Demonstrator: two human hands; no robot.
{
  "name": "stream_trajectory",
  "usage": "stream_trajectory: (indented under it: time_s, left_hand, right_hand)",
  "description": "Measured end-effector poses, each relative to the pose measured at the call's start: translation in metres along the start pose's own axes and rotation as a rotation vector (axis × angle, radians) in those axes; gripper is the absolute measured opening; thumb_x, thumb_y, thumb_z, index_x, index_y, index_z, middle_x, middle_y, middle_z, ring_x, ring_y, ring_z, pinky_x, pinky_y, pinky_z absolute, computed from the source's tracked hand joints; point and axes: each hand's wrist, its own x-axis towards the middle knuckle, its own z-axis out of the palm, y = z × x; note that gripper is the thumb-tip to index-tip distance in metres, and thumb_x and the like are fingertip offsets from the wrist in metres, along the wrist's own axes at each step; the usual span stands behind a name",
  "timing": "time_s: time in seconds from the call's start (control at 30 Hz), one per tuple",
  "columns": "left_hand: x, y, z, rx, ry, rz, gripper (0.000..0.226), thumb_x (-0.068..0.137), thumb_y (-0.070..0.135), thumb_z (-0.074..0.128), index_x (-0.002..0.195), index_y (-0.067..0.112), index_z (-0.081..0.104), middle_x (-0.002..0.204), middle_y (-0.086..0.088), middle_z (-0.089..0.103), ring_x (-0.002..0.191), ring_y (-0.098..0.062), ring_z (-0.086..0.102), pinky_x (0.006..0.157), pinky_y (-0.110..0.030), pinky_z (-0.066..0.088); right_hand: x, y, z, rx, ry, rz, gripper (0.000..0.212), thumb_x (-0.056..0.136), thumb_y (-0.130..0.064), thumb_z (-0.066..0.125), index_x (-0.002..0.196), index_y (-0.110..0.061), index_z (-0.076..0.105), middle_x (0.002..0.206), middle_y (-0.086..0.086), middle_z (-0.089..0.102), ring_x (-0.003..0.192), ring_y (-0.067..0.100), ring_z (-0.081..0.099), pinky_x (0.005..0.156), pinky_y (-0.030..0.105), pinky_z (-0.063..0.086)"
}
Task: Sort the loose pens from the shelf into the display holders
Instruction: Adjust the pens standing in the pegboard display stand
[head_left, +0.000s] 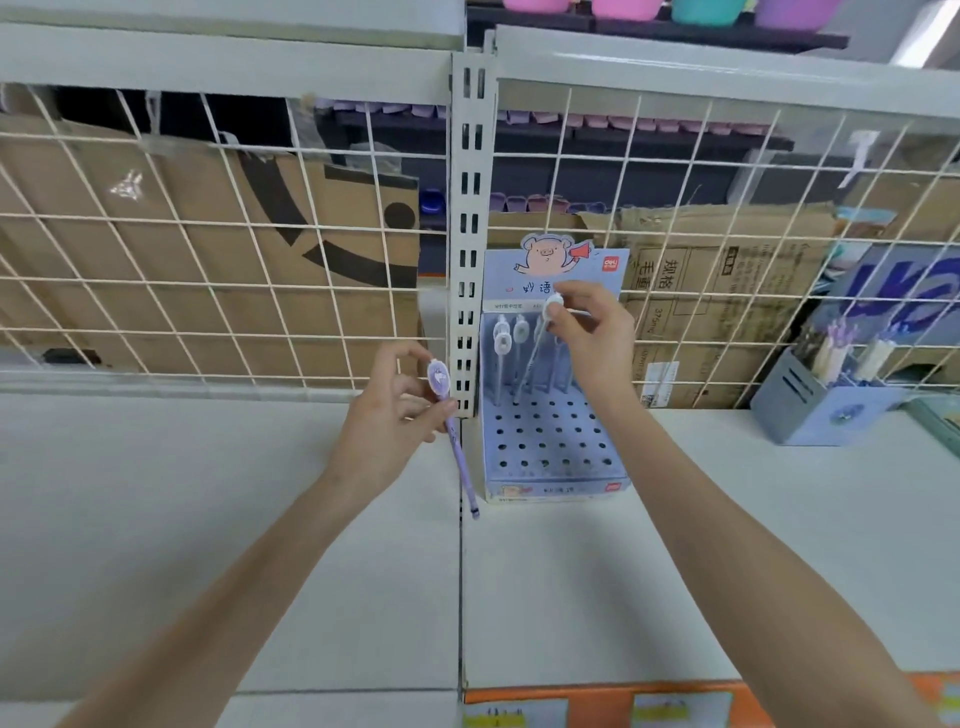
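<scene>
A light blue display holder (550, 447) with rows of holes stands on the white shelf against the wire grid, a pig picture on its back card. Several pens with round white tops (511, 332) stand in its back row. My right hand (592, 338) pinches the round top of a pale blue pen (535, 348) whose tip sits at a hole in the back row. My left hand (395, 415) holds a purple pen (457, 441) with an oval charm on top, tip pointing down, just left of the holder.
A second grey-blue holder (815, 405) with pens stands at the right. The white shelf (208, 519) spreads in front. A wire grid (234, 249) and a slotted upright post (470, 234) back the shelf, with cardboard boxes behind. Orange labels line the front edge.
</scene>
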Motion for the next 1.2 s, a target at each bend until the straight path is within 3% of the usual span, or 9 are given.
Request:
stream_trajectory:
  time_s: [0.13, 0.47, 0.63, 0.8, 0.9, 1.1, 1.2]
  left_hand:
    - [-0.004, -0.003, -0.004, 0.001, 0.005, -0.001, 0.039, 0.083, 0.005, 0.066, 0.097, 0.032, 0.041, 0.082, 0.004, 0.066, 0.066, -0.01, 0.066, 0.06, -0.017, 0.051]
    - [-0.001, -0.004, -0.016, 0.054, 0.014, 0.018, 0.039, 0.084, 0.007, 0.066, 0.098, 0.033, 0.04, 0.082, 0.0, 0.066, 0.069, -0.014, 0.066, 0.062, -0.017, 0.05]
    - [0.003, -0.001, -0.017, 0.031, 0.01, 0.027, 0.04, 0.084, 0.008, 0.067, 0.1, 0.034, 0.04, 0.084, -0.001, 0.066, 0.067, -0.013, 0.066, 0.062, -0.019, 0.051]
    - [0.001, 0.0, -0.016, 0.028, 0.003, 0.029, 0.041, 0.084, 0.008, 0.067, 0.099, 0.034, 0.04, 0.083, 0.0, 0.065, 0.069, -0.016, 0.066, 0.062, -0.019, 0.05]
    - [-0.001, 0.0, -0.016, 0.026, -0.003, 0.035, 0.04, 0.084, 0.009, 0.066, 0.099, 0.035, 0.041, 0.083, -0.001, 0.065, 0.069, -0.016, 0.066, 0.062, -0.018, 0.05]
    - [-0.003, 0.002, -0.018, 0.027, -0.002, 0.044, 0.04, 0.083, 0.009, 0.067, 0.1, 0.035, 0.041, 0.083, -0.001, 0.065, 0.068, -0.013, 0.067, 0.064, -0.019, 0.051]
    - [-0.004, 0.002, -0.019, 0.043, 0.001, 0.046, 0.04, 0.083, 0.011, 0.067, 0.1, 0.035, 0.041, 0.083, 0.0, 0.065, 0.069, -0.013, 0.067, 0.064, -0.019, 0.052]
  right_hand:
    - [-0.001, -0.001, 0.004, -0.018, -0.011, -0.006, 0.016, 0.089, -0.007, 0.061, 0.099, -0.019, 0.064, 0.09, -0.008, 0.066, 0.086, 0.021, 0.066, 0.081, 0.037, 0.056]
    - [-0.009, -0.011, 0.008, -0.05, -0.117, -0.029, 0.019, 0.088, -0.003, 0.062, 0.099, -0.018, 0.063, 0.09, -0.005, 0.065, 0.089, 0.02, 0.065, 0.085, 0.028, 0.053]
    - [-0.014, -0.009, 0.008, -0.104, -0.136, -0.017, 0.017, 0.09, -0.005, 0.06, 0.102, -0.016, 0.063, 0.09, -0.002, 0.065, 0.086, 0.018, 0.064, 0.082, 0.02, 0.052]
    - [-0.012, 0.0, 0.011, -0.234, -0.122, -0.057, 0.019, 0.09, -0.003, 0.059, 0.106, -0.008, 0.067, 0.103, 0.007, 0.064, 0.082, 0.008, 0.058, 0.074, 0.004, 0.042]
    - [-0.011, 0.004, 0.013, -0.32, -0.11, -0.167, 0.018, 0.088, -0.001, 0.06, 0.102, -0.008, 0.069, 0.1, 0.004, 0.057, 0.076, 0.008, 0.054, 0.074, 0.01, 0.042]
    - [-0.004, 0.016, 0.018, -0.498, -0.038, -0.24, 0.016, 0.077, -0.003, 0.072, 0.092, -0.01, 0.074, 0.098, 0.009, 0.06, 0.094, 0.029, 0.052, 0.081, 0.032, 0.038]
    - [-0.006, 0.021, 0.017, -0.549, -0.014, -0.189, 0.017, 0.077, -0.01, 0.074, 0.092, -0.018, 0.075, 0.1, 0.005, 0.06, 0.097, 0.022, 0.044, 0.086, 0.036, 0.033]
